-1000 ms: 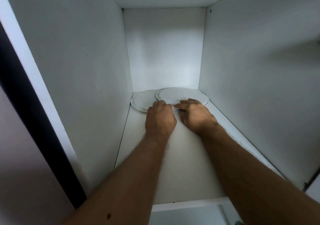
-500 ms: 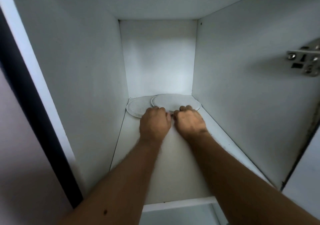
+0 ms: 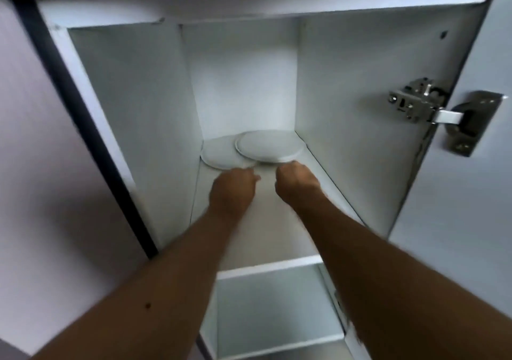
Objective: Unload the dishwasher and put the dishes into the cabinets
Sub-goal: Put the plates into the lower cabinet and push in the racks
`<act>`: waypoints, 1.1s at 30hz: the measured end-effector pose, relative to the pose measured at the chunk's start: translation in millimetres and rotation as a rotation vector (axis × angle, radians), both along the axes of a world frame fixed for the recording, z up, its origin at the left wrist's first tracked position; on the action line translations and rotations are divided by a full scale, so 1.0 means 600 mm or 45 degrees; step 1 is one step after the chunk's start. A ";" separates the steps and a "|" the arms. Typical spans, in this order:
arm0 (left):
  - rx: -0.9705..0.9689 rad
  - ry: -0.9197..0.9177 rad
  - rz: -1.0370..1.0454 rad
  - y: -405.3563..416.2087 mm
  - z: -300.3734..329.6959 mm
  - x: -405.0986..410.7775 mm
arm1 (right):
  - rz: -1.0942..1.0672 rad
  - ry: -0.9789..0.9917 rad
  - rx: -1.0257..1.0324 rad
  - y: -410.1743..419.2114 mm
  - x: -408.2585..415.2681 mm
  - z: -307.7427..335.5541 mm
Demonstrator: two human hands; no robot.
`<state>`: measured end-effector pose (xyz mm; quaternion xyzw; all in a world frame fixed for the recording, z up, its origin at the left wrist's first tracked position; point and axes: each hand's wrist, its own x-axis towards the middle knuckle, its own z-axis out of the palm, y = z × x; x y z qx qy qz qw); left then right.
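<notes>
Two plates sitting at back of cabinet shelf: left plate lying flat, right plate overlapping its right edge, resting partly on top. Left hand & right hand hovering side by side just in front of plates. Hinge hanging on right wall, by door. Lower shelf lying beneath.

- A pale round plate lies flat at the back left of the white cabinet's upper shelf.
- A second round plate lies to its right, overlapping the first plate's right edge.
</notes>
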<state>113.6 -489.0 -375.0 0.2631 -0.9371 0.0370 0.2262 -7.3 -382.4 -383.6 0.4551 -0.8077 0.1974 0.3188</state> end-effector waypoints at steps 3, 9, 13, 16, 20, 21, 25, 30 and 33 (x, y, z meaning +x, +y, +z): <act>-0.023 -0.036 0.060 0.019 0.057 0.022 | -0.028 -0.107 0.179 0.034 0.054 0.085; 0.132 -0.064 0.147 0.088 0.208 0.061 | -0.047 -0.594 0.396 0.075 0.113 0.211; 0.579 -0.127 0.059 0.119 0.271 0.094 | -0.051 -0.751 0.392 0.123 0.152 0.311; 0.592 -0.206 -0.028 0.171 0.326 0.152 | -0.115 -0.925 0.408 0.179 0.188 0.379; 0.356 -0.401 -0.070 0.273 0.461 0.231 | -0.202 -0.990 0.426 0.269 0.262 0.484; 0.389 -0.477 -0.064 0.295 0.486 0.248 | -0.196 -0.971 0.459 0.288 0.279 0.505; 0.613 -0.444 -0.127 0.359 0.582 0.306 | -0.250 -1.062 0.406 0.363 0.321 0.601; 0.517 -0.133 -0.088 0.412 0.688 0.336 | -0.320 -1.086 0.301 0.440 0.337 0.687; 0.435 0.003 -0.186 0.438 0.720 0.348 | -0.363 -1.043 0.225 0.478 0.351 0.723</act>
